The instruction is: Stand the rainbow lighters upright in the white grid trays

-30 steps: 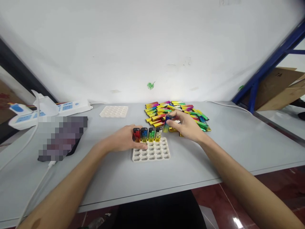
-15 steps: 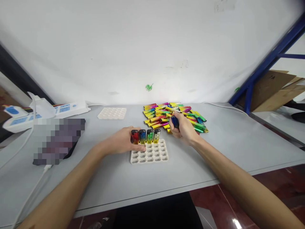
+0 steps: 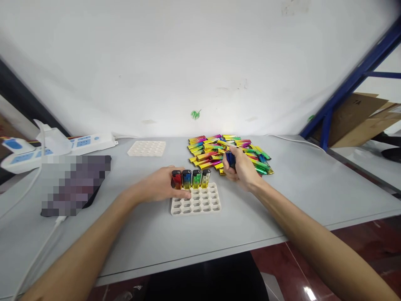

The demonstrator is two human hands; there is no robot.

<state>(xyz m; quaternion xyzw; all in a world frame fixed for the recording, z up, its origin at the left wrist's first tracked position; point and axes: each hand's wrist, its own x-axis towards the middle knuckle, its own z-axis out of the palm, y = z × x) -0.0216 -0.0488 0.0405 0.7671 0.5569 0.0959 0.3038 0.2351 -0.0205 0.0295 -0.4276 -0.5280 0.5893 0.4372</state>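
A white tray [image 3: 196, 205] with rows of oval holes lies on the table. Upright along its back row stand a red lighter [image 3: 177, 179], a blue lighter [image 3: 187, 179], a green lighter [image 3: 196, 179] and a clear-and-yellow lighter [image 3: 205, 179]. My left hand [image 3: 161, 184] grips the tray's left side, thumb across the front, its other fingers mostly hidden behind the red lighter. Over the front of a pile of shiny metallic-coloured lighters [image 3: 205, 158], my right hand [image 3: 242, 169] is closed around a dark blue lighter [image 3: 231, 159].
Another white holed tray [image 3: 147, 148] lies at the back left. Farther left are a power strip [image 3: 84, 143] and a blurred-out dark device [image 3: 78, 184] with a white cable [image 3: 40, 246]. A white wall [image 3: 156, 71] rises behind the table. Cardboard boxes [image 3: 360, 119] stand beyond the blue frame [image 3: 327, 125].
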